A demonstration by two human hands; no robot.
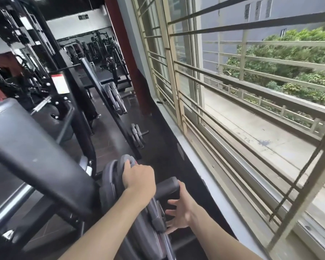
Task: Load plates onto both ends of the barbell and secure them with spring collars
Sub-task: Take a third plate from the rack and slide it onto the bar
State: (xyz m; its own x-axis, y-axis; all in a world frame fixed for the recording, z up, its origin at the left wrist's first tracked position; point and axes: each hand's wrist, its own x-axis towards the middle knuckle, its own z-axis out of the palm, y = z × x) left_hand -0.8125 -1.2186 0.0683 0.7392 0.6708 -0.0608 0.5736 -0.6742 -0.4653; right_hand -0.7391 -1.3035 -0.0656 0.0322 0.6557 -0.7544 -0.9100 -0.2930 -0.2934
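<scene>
Two dark grey weight plates (111, 177) stand on edge side by side low in the head view, beside the black rack. My left hand (139, 177) grips the top rim of the nearer plate. My right hand (178, 207) is spread open against that plate's face, fingers apart, just below a black stub peg (167, 186) sticking out toward the window. No spring collar shows. A steel bar end (40, 105) pokes out of the rack at the left.
A black padded bench (26, 137) fills the left foreground. More plates (137, 136) hang on a low peg and others (114, 98) lean farther back. A barred window (233, 109) and its sill run along the right. Dark floor lies between.
</scene>
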